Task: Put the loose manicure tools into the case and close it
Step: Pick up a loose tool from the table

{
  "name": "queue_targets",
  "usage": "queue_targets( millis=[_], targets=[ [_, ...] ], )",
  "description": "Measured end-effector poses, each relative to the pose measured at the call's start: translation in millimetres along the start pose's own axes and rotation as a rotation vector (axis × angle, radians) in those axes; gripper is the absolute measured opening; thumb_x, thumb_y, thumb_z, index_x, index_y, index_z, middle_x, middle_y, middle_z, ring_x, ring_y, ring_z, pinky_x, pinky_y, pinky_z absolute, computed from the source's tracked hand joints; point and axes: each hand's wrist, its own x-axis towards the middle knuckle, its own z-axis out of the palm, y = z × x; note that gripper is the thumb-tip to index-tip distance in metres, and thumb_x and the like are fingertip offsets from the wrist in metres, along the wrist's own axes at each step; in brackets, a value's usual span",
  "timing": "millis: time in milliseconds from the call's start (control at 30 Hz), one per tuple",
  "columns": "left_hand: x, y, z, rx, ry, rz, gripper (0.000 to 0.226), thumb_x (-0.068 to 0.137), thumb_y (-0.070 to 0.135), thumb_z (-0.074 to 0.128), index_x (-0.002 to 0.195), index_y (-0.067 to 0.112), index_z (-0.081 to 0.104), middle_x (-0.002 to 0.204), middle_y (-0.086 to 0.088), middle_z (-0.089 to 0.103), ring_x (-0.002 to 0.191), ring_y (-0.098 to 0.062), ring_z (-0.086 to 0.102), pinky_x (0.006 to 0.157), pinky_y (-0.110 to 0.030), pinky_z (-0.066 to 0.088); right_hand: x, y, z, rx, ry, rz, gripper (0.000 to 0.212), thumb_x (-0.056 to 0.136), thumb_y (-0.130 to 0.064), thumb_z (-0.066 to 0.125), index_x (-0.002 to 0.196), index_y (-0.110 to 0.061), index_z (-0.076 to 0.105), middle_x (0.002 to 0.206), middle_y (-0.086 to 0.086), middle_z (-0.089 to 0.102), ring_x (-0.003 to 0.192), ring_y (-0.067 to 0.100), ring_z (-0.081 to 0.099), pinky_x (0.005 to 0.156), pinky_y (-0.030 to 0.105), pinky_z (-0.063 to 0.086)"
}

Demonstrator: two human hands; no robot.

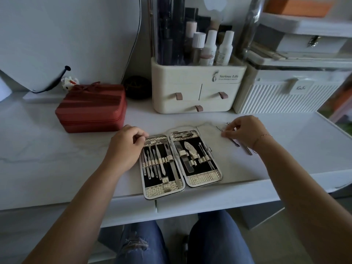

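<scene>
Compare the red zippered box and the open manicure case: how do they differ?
The red zippered box with a bow is shut; the silver woven-trim manicure case lies open flat. The box is tall and blocky; the case is thin, in two hinged halves. The box sits untouched at back left; the left hand rests on the case's top left corner. Both sit on the white tabletop.

A: Case (182,164): shiny metal rim, woven-look cream trim, matt black lining. Tools inside bright, polished steel.

B: Table (285,149): smooth white, faint marbling, low sheen. Red box (91,108)?

A: Leather-like, satin, ribbon bow on the lid. Organizer (196,88): cream plastic, smooth; clear glossy cover above.
</scene>
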Motion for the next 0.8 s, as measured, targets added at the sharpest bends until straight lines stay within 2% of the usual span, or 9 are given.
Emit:
queue_targets(
  millis=[133,200,300,367,433,600,700,800],
  targets=[
    [0,1,1,0.001,0.002,-0.003,0.016,0.087,0.009,0.056,0.086,0.02,0.067,0.096,0.003,0.061,0.088,-0.011,0.054,0.078,-0.023,0.036,3,-3,-1,-0.036,-0.048,0.069,0.023,0.074,-0.032,0.073,0.071,-0.009,0.074,0.068,0.007,0.068,0.066,0.017,0.056,0.078,0.034,0.048],
    [0,0,1,0.009,0.005,-0.008,0.015,0.087,0.01,0.057,0.086,0.021,0.067,0.095,0.004,0.06,0.085,-0.01,0.053,0.076,-0.023,0.035,3,-8,-3,-0.065,-0.08,0.082,0.023,0.074,-0.031,0.072,0.062,-0.011,0.07,0.062,0.006,0.064,0.066,0.018,0.056,0.085,0.039,0.046],
    [0,-1,1,0.019,0.005,-0.008,0.015,0.087,0.011,0.057,0.086,0.021,0.067,0.093,0.005,0.059,0.082,-0.008,0.051,0.074,-0.023,0.034,2,-15,-6,-0.143,-0.114,0.083,0.023,0.076,-0.031,0.07,0.058,-0.016,0.066,0.061,0.003,0.059,0.073,0.021,0.056,0.082,0.036,0.041],
    [-1,0,2,0.014,0.002,-0.013,0.015,0.087,0.011,0.057,0.087,0.021,0.067,0.093,0.004,0.059,0.081,-0.008,0.051,0.074,-0.023,0.034,0,-17,-8,-0.168,-0.135,0.086,0.025,0.078,-0.03,0.068,0.058,-0.015,0.067,0.057,0.003,0.058,0.07,0.021,0.055,0.081,0.035,0.041],
    [-1,1,1,0.01,0.001,-0.02,0.015,0.087,0.011,0.057,0.087,0.021,0.068,0.093,0.003,0.059,0.083,-0.009,0.052,0.074,-0.023,0.035,-2,-20,-9,-0.175,-0.16,0.093,0.032,0.079,-0.029,0.066,0.05,-0.017,0.059,0.049,0.001,0.052,0.067,0.021,0.054,0.082,0.037,0.042],
    [-2,3,0,0.009,-0.003,-0.025,0.014,0.087,0.01,0.057,0.09,0.017,0.068,0.096,0.001,0.06,0.088,-0.013,0.053,0.078,-0.024,0.037,-3,-23,-7,-0.222,-0.154,0.044,0.022,0.079,-0.028,0.065,0.067,-0.01,0.07,0.06,0.003,0.058,0.08,0.025,0.061,0.079,0.034,0.04],
    [-2,3,0,0.013,-0.005,-0.03,0.014,0.087,0.01,0.057,0.091,0.016,0.069,0.097,0.001,0.06,0.089,-0.013,0.054,0.079,-0.025,0.038,0,-22,-6,-0.222,-0.178,-0.001,0.031,0.079,-0.021,0.064,0.049,-0.013,0.057,0.061,0.006,0.06,0.072,0.027,0.06,0.075,0.034,0.048],
    [-2,4,0,0.006,-0.005,-0.031,0.014,0.087,0.009,0.057,0.092,0.015,0.069,0.097,0.0,0.061,0.089,-0.015,0.055,0.08,-0.027,0.04,2,-23,-4,-0.254,-0.194,-0.048,0.043,0.08,-0.018,0.06,0.042,-0.014,0.041,0.048,0.003,0.043,0.059,0.025,0.049,0.072,0.037,0.051]
  ],
)
